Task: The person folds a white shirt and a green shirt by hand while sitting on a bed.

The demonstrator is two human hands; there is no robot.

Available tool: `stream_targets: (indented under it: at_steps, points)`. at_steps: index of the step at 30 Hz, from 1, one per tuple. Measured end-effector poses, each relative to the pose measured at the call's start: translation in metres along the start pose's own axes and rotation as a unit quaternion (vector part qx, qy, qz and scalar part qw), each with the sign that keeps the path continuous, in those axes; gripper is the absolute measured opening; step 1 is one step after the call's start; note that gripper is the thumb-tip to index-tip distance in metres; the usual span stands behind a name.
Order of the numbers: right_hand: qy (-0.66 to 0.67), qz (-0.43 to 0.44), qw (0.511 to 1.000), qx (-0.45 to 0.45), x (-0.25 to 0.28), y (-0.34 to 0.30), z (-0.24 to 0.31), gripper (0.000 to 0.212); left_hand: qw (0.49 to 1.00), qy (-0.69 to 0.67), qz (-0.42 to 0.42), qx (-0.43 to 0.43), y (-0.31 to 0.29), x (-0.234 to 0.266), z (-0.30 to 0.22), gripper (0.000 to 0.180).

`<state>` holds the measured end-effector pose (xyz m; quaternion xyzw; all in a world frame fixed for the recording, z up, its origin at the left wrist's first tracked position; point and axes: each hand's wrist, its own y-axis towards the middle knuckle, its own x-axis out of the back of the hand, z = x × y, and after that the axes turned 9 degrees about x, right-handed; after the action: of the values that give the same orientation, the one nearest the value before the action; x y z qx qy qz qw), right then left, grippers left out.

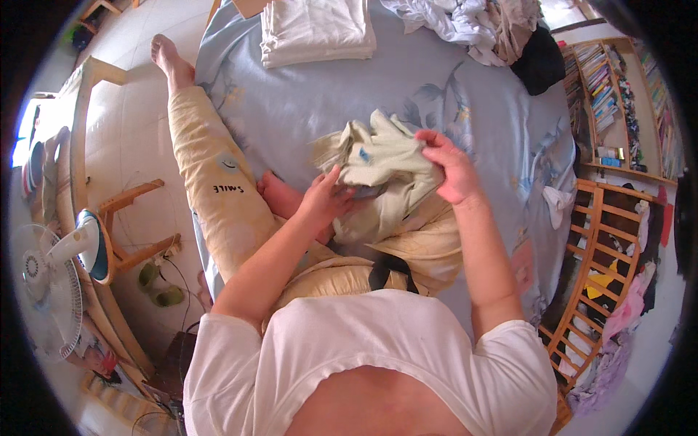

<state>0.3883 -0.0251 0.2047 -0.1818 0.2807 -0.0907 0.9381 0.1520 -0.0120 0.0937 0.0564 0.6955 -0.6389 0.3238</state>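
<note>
Bunched and raised above the lap, near the middle of the bed (291, 109): a pale green garment (396, 154) with a small blue mark, lower folds trailing down onto cream trousers (218, 171). Pinched at its right edge between thumb and fingers of the right hand (452, 171); touched at its near left edge by the left hand (327, 198), fingers bent, partly lost among the folds, impossible to tell whether gripping or merely steadying. Close below the garment, a bare foot (280, 195) tucked in, partly covered by the left arm; farther left, an outstretched leg along the bed's edge, between the hands and the floor (131, 116). Across the waist, a black strap (389, 272), just under the hanging folds. Beyond, at the far side of the bed and well apart from the hands, a folded white stack (316, 33), then a crumpled heap of clothes (465, 25) with a black cloth (538, 62) at its near right end. At the bed's right edge, a loose white cloth (558, 206); past that, a bookshelf (603, 94) and a slatted wooden rack (607, 234). To the left, a white fan (51, 269) and green slippers (161, 287) on the floor.
</note>
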Motion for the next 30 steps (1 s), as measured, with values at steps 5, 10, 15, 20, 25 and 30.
stream_targets:
  at_steps: [5, 10, 15, 20, 25, 30]
  points:
    - [-0.053, 0.022, 0.975, 0.216, -0.052, -0.005, 0.100, 0.027, 0.957, -0.014, 0.205, -0.205, 0.008, -0.050, -0.056, 0.016]
    - [-0.169, -0.006, 0.889, 0.425, -0.052, -0.046, 0.176, 0.027, 0.893, -0.009, 0.313, -0.325, -0.088, -0.109, -0.092, 0.010]
    - [-0.262, -0.064, 0.919, 0.286, 0.035, -0.030, 0.113, 0.027, 0.949, 0.035, 0.204, -0.236, -0.038, -0.058, -0.083, 0.013]
    - [-0.785, -0.015, 0.619, -0.007, 0.088, -0.011, 0.020, 0.033, 0.989, 0.007, -0.057, -0.134, 0.048, 0.035, -0.043, 0.038]
    - [-0.645, 0.041, 0.760, 0.065, 0.077, 0.056, -0.011, 0.033, 0.969, 0.062, -0.119, -0.206, 0.050, 0.045, -0.040, 0.055]
    - [-0.726, 0.223, 0.618, 0.202, 0.042, 0.126, -0.063, 0.041, 0.944, 0.150, -0.128, -0.265, 0.057, 0.043, -0.042, 0.069]
